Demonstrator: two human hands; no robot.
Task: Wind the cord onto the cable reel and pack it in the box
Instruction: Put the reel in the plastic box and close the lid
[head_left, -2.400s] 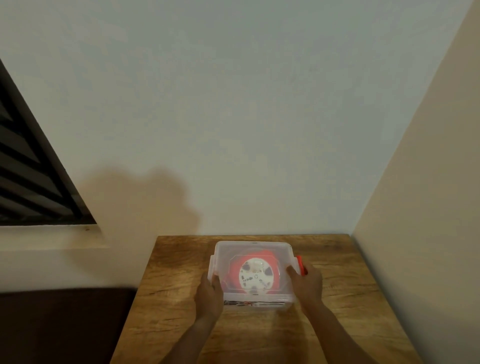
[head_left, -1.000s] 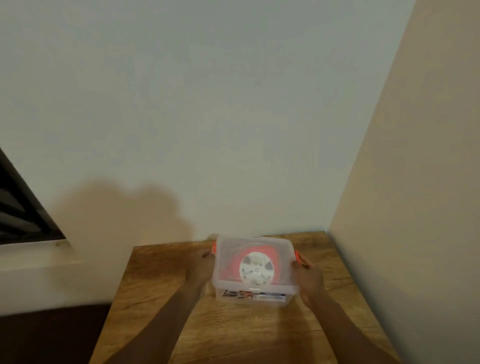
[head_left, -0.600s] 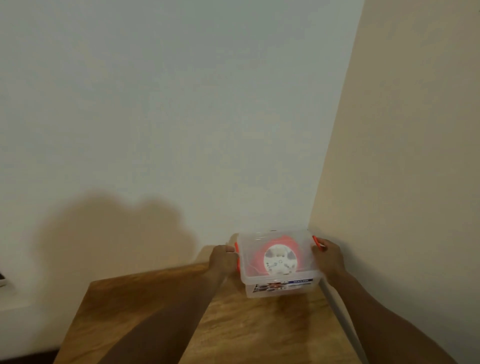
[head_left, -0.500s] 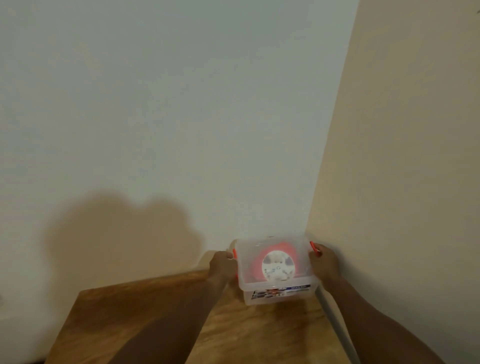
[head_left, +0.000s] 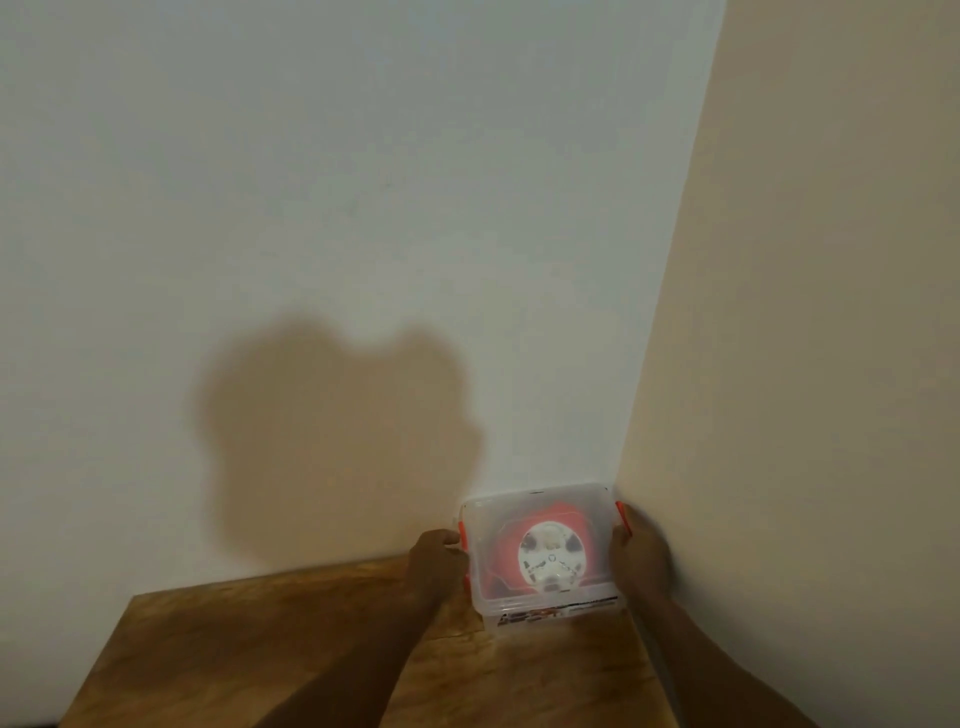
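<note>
A clear plastic box (head_left: 597, 525) with a closed lid and orange side latches stands at the far right corner of the wooden table (head_left: 291, 654). Inside it lies the red cable reel (head_left: 550, 558) with a white hub, seen through the lid. My left hand (head_left: 434, 564) grips the box's left side at its latch. On the right side, my right hand (head_left: 641, 558) holds the box close to the beige wall. The cord itself cannot be made out.
A white wall (head_left: 363, 234) rises straight behind the table and a beige wall (head_left: 805, 364) runs along its right edge, meeting in the corner by the box. The table's left part lies bare in shadow.
Both hands have carried the closed box from the table's middle to the far right corner by the walls. The view has swung right, and the dark window at the left is gone.
</note>
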